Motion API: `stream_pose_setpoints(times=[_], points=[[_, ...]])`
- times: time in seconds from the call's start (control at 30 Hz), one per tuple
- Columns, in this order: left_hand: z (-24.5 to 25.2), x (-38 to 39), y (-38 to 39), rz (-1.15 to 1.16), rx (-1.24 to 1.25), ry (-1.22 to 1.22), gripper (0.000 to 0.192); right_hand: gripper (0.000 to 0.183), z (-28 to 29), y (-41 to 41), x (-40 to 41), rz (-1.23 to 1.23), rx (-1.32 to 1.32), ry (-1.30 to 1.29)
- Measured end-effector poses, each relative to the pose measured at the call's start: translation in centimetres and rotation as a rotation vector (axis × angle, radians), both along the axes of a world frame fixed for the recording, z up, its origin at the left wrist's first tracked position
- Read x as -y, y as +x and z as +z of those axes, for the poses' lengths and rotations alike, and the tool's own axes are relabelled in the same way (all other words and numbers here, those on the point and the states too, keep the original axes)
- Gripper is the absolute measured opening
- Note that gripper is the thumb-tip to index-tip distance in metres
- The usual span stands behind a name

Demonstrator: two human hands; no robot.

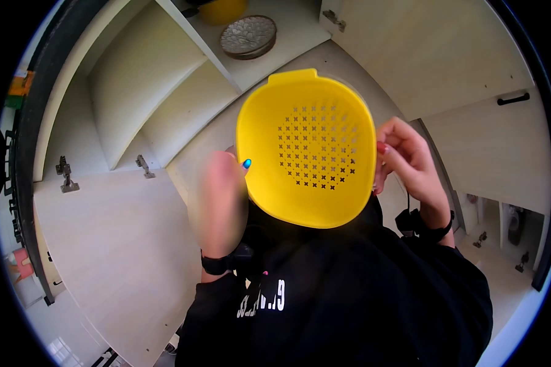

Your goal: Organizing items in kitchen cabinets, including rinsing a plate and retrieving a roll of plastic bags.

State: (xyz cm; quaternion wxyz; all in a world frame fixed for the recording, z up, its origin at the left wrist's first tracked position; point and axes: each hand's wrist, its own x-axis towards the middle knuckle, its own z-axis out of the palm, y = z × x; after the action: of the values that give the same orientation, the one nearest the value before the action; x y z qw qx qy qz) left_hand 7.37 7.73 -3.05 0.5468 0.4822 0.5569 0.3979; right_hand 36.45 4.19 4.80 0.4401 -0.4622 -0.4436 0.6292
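Note:
A yellow plastic colander (261, 133) with cross-shaped holes is held up in front of my body, its inside facing the camera. My left hand (220, 192) grips its left rim, the thumb with a blue nail lying over the edge; part of this hand is blurred. At the opposite rim, my right hand (406, 160) has its fingers bent against the edge, red nails showing. A clear edge shows just behind the colander's rim; what it belongs to cannot be told. Both wrists wear black straps.
Open cabinets surround me. Patterned plates (248, 36) are stacked on a cabinet floor beyond the colander, beside a yellow pot (222, 11). An open cabinet door (119, 247) spreads at the left, another door (431, 50) at the upper right. Divided compartments (491, 211) lie at the far right.

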Motion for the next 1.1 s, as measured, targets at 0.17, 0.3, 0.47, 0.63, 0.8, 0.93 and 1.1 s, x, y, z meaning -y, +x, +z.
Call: stream_pose_setpoints(times=[0.17, 0.3, 0.47, 0.63, 0.8, 0.93, 1.1], points=[[-6.3, 0.5, -0.7, -0.222, -0.094, -0.392, 0.012, 0.007, -2.2, -1.6, -0.3, 0.04, 0.131, -0.161], [-10.5, 1.0, 0.0, -0.613, -0.172, -0.52, 0.023, 0.009, -4.9, -2.9, -0.4, 0.09, 0.244, -0.208], [-6.6, 1.7, 4.5, -0.452, -0.632, 0.273, 0.037, 0.012, -6.6, -2.4, -1.4, 0.04, 0.262, -0.275], [-1.0, 2.3, 8.2, -0.622, 0.039, -0.127, 0.029, 0.015, -6.5, -3.3, -1.5, 0.083, 0.322, -0.249], [-1.4, 3.0, 8.7, -0.471, 0.041, -0.097, 0.02, 0.019, -6.3, -3.7, -1.3, 0.17, 0.513, -0.254], [0.9, 2.5, 6.7, -0.389, 0.012, -0.096, 0.016, 0.019, -7.7, -2.6, -0.8, 0.132, 0.427, -0.195], [3.9, 2.9, 0.5, 0.191, 0.109, -0.047, 0.015, 0.024, -8.6, -0.2, 0.8, 0.035, 0.194, -0.18]])
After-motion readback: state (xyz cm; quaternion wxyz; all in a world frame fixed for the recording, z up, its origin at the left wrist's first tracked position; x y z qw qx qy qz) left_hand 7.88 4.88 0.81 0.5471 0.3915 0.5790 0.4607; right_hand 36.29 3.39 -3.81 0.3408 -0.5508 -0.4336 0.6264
